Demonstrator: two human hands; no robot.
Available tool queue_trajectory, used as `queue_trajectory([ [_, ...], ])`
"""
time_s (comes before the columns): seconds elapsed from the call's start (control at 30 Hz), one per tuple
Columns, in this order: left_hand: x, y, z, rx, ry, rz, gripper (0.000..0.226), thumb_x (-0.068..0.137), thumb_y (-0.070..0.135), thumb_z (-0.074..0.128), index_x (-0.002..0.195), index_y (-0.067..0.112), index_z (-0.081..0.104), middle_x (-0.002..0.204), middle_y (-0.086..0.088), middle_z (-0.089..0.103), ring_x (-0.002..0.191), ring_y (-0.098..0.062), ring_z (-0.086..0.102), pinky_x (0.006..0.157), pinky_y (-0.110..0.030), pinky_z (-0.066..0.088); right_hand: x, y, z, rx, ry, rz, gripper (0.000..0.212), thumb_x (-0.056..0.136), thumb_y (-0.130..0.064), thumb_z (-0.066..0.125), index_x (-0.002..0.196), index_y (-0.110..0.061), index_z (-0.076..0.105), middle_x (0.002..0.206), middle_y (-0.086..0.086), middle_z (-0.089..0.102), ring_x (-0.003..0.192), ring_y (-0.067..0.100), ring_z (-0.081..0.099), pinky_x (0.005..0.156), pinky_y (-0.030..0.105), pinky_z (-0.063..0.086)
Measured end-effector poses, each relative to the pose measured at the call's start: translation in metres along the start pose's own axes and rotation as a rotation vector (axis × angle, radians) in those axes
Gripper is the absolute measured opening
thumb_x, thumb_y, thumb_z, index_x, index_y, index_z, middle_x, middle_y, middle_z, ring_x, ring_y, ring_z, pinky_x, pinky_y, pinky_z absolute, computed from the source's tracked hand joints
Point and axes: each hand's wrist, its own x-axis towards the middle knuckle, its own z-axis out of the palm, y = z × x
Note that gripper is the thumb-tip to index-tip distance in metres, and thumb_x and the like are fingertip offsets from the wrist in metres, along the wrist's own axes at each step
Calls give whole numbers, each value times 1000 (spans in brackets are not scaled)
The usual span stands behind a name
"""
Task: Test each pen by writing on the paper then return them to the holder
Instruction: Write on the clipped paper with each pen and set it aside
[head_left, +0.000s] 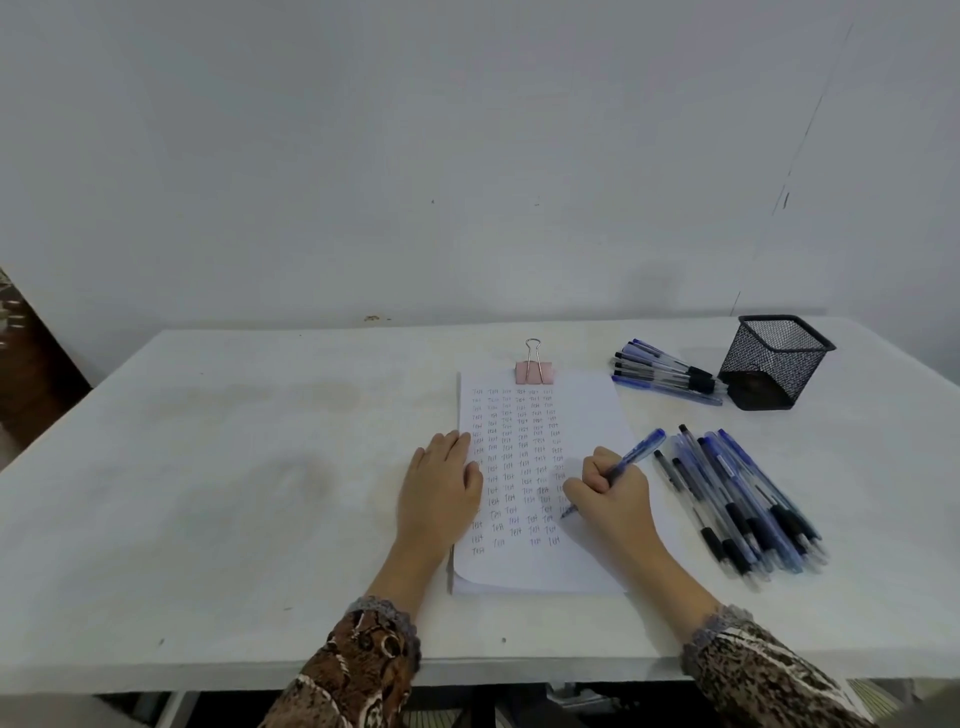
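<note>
A stack of white paper (587, 415), filled with rows of small written words, lies on the table with a pink binder clip (533, 370) at its top edge. My right hand (613, 493) grips a blue pen (631, 457) with its tip down on the sheet near the right column. My left hand (441, 488) rests flat on the paper's left edge. A black mesh pen holder (776, 361) stands at the far right. A small group of pens (665, 373) lies next to the holder. A larger pile of pens (743, 499) lies right of the paper.
The white table (234, 493) runs up to a plain wall; its front edge is close to my sleeves. A dark object (26, 364) shows at the far left beyond the table.
</note>
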Motion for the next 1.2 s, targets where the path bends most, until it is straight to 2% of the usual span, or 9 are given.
queue_trajectory([
  [0.27, -1, 0, 0, -5, -2, 3, 43, 96, 20, 33, 138, 10, 36, 142, -2, 39, 131, -16, 32, 113, -32, 20, -3, -5, 0, -41, 9, -25, 48, 71, 20, 48, 52, -17, 23, 63, -3, 23, 52, 5, 22, 55, 13, 23],
  [0.43, -2, 2, -2, -7, -4, 2, 43, 97, 20, 33, 139, 10, 35, 142, -2, 38, 130, -16, 32, 112, -32, 21, -2, -4, -1, -32, -27, 5, 46, 71, 19, 48, 54, -17, 23, 62, -5, 23, 53, 7, 20, 58, 19, 21],
  [0.7, -1, 0, 0, 1, 3, 13, 43, 96, 20, 33, 138, 9, 37, 141, -2, 40, 130, -15, 32, 112, -30, 19, -1, -4, -2, -56, 13, -3, 47, 70, 17, 50, 53, -18, 23, 61, -5, 23, 52, 6, 21, 59, 23, 19],
  [1.07, -2, 2, -3, -1, 9, 6, 42, 96, 20, 33, 137, 10, 37, 140, -2, 41, 127, -16, 35, 109, -28, 21, 0, -5, -4, -82, 6, -1, 45, 70, 16, 50, 56, -17, 22, 60, -4, 22, 53, 7, 20, 57, 21, 20],
  [1.2, -2, 1, -3, 11, 7, 7, 43, 97, 20, 33, 138, 10, 36, 141, -1, 40, 127, -16, 34, 109, -27, 20, 0, -5, -5, -106, 14, -6, 46, 70, 16, 51, 55, -17, 22, 58, -5, 23, 51, 5, 20, 51, 15, 21],
])
